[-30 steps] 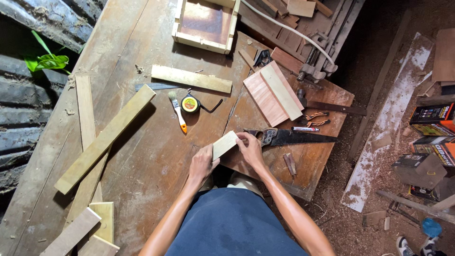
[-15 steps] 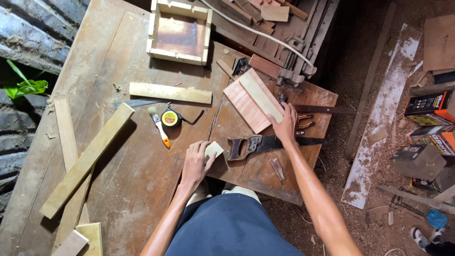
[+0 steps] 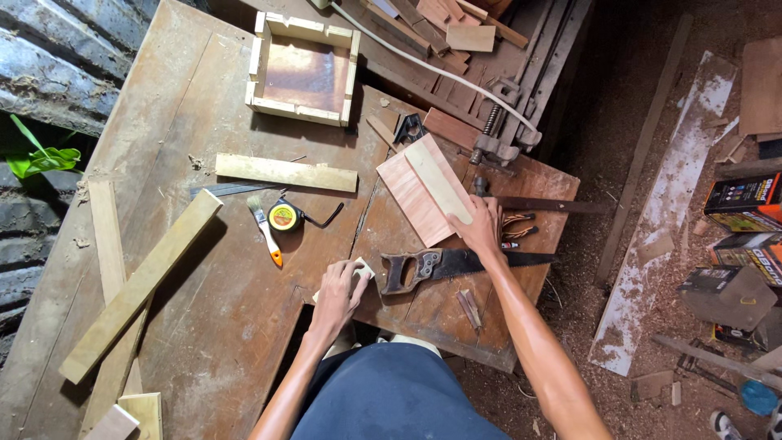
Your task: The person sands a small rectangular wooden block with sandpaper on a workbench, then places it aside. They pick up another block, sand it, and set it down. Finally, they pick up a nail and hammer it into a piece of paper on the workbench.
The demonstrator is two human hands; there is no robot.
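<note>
My left hand (image 3: pixel 340 292) rests on a small pale wooden block (image 3: pixel 362 267) at the near edge of the worn wooden workbench (image 3: pixel 212 326). My right hand (image 3: pixel 481 226) reaches forward and lies on the near end of a pale wood strip (image 3: pixel 436 179), which sits on top of a reddish board (image 3: pixel 414 200). A hand saw (image 3: pixel 456 264) with a dark wooden handle lies between my two hands, its blade pointing right.
A yellow tape measure (image 3: pixel 283 217) and an orange-handled brush (image 3: pixel 265 231) lie left of the saw. An open wooden box frame (image 3: pixel 303 68) stands at the back. Long planks (image 3: pixel 138 287) lie on the left; a metal clamp (image 3: pixel 501 147) and cartons (image 3: pixel 745 204) are at right.
My right hand left the small block, reached forward past the saw and came down on the pale strip. My left hand stayed on the block. The view shifted slightly.
</note>
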